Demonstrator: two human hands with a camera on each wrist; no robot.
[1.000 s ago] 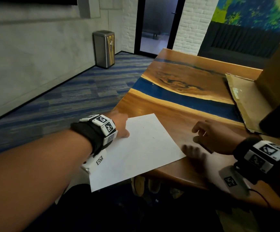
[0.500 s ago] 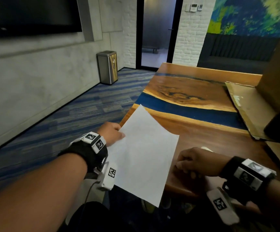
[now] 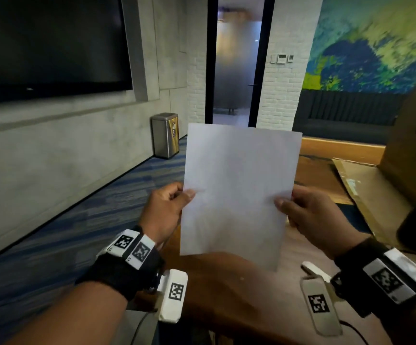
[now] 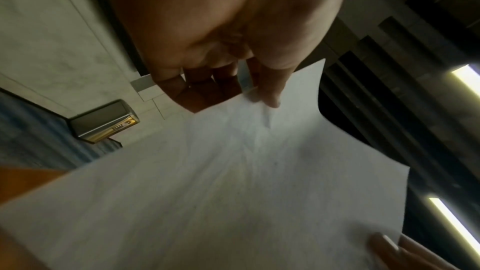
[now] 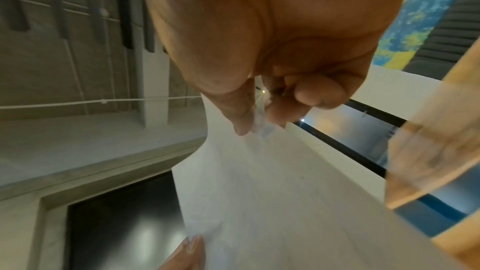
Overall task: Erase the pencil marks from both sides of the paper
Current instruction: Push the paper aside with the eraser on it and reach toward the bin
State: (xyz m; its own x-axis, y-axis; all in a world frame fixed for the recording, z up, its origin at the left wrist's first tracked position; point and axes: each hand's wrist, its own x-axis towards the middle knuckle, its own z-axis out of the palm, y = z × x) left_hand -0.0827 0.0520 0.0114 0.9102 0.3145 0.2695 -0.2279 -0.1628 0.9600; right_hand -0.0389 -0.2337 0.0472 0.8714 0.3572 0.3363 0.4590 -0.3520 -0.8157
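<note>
Both hands are pinching the paper (image 3: 239, 192) right now, the left hand (image 3: 163, 212) gripping its left edge, thumb on the near face, and the right hand (image 3: 311, 215) doing the same on the right edge. The sheet is hanging upright between them, lifted off the wooden table (image 3: 239, 302).

The white paper (image 3: 239, 192) stood nearly upright above my table, pinched at both side edges, its facing side seemingly blank.
</note>
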